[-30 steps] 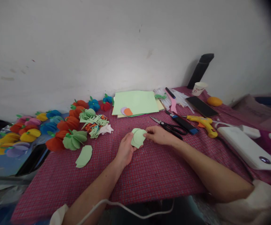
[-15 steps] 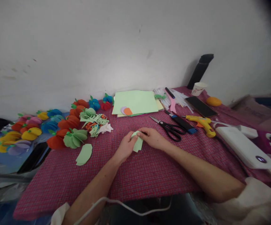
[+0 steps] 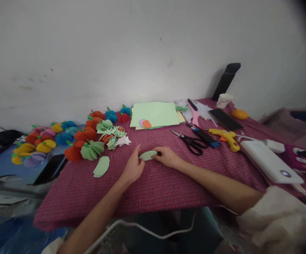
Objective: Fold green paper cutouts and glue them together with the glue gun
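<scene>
A pale green paper cutout point(image 3: 148, 155) with curved edges is held level between my two hands, just above the checked cloth. My right hand point(image 3: 166, 157) pinches its right end between thumb and fingers. At its left end is my left hand point(image 3: 134, 165), thumb against the paper and the index finger pointing up; the other fingertips are partly hidden. Left of my hands, a small stack of similar green cutouts point(image 3: 101, 167) lies on the cloth. Black-handled scissors point(image 3: 191, 143) lie slightly apart on the right of my right hand.
Colourful paper pumpkins point(image 3: 85, 134) and paper scraps point(image 3: 113, 137) crowd the left. Green sheets point(image 3: 155, 113) lie at the back. On the right are a yellow glue gun point(image 3: 225, 137), a dark phone point(image 3: 225, 119), a paper cup point(image 3: 224, 100) and a white power bank point(image 3: 271, 158).
The green paper has turned from upright to sideways between my hands. My left hand has moved a little left, away from my right. The camera view has shifted slightly.
</scene>
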Motion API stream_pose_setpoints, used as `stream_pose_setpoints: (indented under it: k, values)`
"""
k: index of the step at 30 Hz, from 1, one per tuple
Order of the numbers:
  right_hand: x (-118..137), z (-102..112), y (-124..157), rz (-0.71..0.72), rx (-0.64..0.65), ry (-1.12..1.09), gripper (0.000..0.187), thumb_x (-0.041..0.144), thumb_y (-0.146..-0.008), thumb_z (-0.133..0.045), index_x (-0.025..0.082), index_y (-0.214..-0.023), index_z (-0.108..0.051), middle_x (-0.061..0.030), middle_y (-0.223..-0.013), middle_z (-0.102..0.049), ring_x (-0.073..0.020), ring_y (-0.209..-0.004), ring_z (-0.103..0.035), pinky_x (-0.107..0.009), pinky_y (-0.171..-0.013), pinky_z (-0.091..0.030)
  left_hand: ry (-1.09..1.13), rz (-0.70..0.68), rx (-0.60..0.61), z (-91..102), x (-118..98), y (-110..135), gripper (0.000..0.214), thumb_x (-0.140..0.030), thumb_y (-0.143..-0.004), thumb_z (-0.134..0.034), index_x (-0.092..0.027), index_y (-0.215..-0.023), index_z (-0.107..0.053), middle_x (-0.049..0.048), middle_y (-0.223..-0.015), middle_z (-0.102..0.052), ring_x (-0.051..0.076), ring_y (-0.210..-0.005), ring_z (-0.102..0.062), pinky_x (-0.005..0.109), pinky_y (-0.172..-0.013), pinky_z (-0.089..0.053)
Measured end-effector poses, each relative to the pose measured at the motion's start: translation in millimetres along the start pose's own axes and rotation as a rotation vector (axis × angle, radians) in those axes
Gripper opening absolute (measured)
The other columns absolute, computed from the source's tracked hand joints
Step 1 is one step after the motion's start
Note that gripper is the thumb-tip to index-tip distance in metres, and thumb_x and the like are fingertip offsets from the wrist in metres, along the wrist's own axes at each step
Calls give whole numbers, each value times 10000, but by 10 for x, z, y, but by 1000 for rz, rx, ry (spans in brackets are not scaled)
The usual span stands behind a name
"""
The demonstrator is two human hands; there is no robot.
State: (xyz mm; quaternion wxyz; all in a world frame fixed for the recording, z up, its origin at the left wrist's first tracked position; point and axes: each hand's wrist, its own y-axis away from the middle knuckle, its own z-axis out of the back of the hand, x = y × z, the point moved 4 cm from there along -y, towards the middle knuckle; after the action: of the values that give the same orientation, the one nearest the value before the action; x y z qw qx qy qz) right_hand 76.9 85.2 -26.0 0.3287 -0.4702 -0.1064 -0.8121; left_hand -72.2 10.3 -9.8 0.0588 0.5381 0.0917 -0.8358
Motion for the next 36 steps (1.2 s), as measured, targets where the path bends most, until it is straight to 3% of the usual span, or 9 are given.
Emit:
stream_pose_setpoints:
  k: [6,10,12,15,18,22,27,30,36]
  values:
    - [159,11,-18,10,36,52,48,172,-703,-622,178,-655,-625,36,-603,-548,-106,-581,-447,-229,-572,-278,81,-131,51,-234,70,49,777,-35,-656,-451,-178,-1399,-276,94,-1486,-273,192,-1366,-238,394,-1130,-138]
    - [191,278,-98,-61,-19,-15,96,243,-724,-606,168,-670,-631,44,-573,-530,-105,-552,-435,-228,-542,-281,72,-154,-73,-67,-131,55,849,-31,-651,-469,-173,-1434,-173,114,-1496,-234,198,-1371,-224,382,-1121,-174]
    - [148,491,-115,-116,-92,-74,150,300,-735,-592,159,-702,-630,46,-569,-514,-102,-534,-416,-227,-522,-285,38,-197,-152,4,-281,157,754,-70,-696,-498,-208,-1404,-281,85,-1474,-300,203,-1374,-218,388,-1130,-139]
    - [27,718,-58,-194,-196,-195,257,389,-742,-572,149,-820,-622,49,-571,-498,-91,-495,-384,-223,-483,-291,-51,-340,282,-288,-493,391,462,-211,-798,-521,-270,-1256,-522,55,-1390,-449,216,-1347,-290,419,-1132,-120]
    - [-120,733,87,-260,-242,-309,333,448,-738,-552,141,-857,-593,50,-551,-467,-80,-454,-354,-219,-435,-282,-208,-526,632,-674,-554,586,569,-374,-785,-591,-306,-1329,-437,68,-1408,-424,242,-1347,-288,457,-1117,-131]
    - [-273,671,306,-308,-237,-391,360,461,-700,-589,156,-890,-565,56,-573,-471,-72,-457,-368,-203,-421,-296,-435,-587,621,-751,-376,431,664,-529,-764,-565,-314,-1364,-378,82,-1439,-371,255,-1371,-220,474,-1114,-55]
    - [-334,668,445,-365,-131,-415,302,406,-679,-630,166,-838,-537,61,-569,-474,-60,-439,-356,-187,-384,-245,-860,-364,332,-130,-22,33,650,-603,-817,-414,-227,-1348,-424,129,-1454,-333,324,-1374,-179,548,-1083,-33]
    - [-268,542,420,-370,-41,-402,239,331,-666,-652,166,-808,-555,67,-536,-475,-67,-439,-376,-188,-392,-248,-999,-354,183,126,-8,-34,583,-544,-848,-402,-197,-1310,-478,137,-1428,-380,327,-1365,-202,531,-1091,-24]
    - [-109,408,315,-304,-68,-371,199,265,-673,-643,163,-831,-577,32,-671,-574,-89,-567,-471,-202,-506,-347,-781,-368,154,-114,-255,171,516,-416,-858,-449,-203,-1328,-447,121,-1399,-428,295,-1343,-272,488,-1097,-124]
